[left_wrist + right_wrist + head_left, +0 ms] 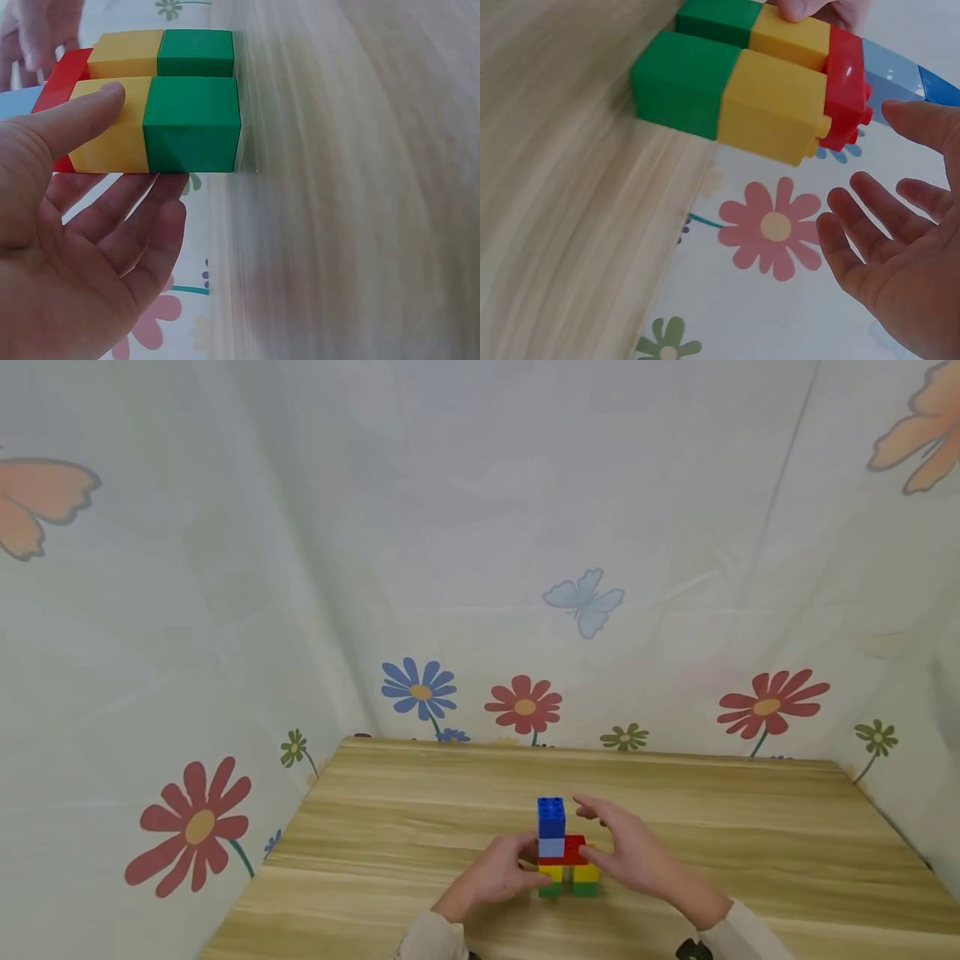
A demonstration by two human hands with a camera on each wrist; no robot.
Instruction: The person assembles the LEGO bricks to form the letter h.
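A small toy-brick structure stands on the table. Two green bricks point(193, 124) form its feet, with yellow bricks point(772, 101) on top of them. Across both columns lies a red brick point(845, 90); above its left half rise a light blue brick point(552, 847) and a dark blue brick point(551, 817). My left hand point(501, 870) grips the left column, thumb on the near face of the yellow brick and fingers behind it. To the right, my right hand point(637, 852) holds nothing, its fingers spread and its thumb close by the red brick.
The wood-grain table point(420, 802) extends to either side of the bricks. Behind it and at the sides hangs a pale cloth point(480, 527) printed with flowers and butterflies.
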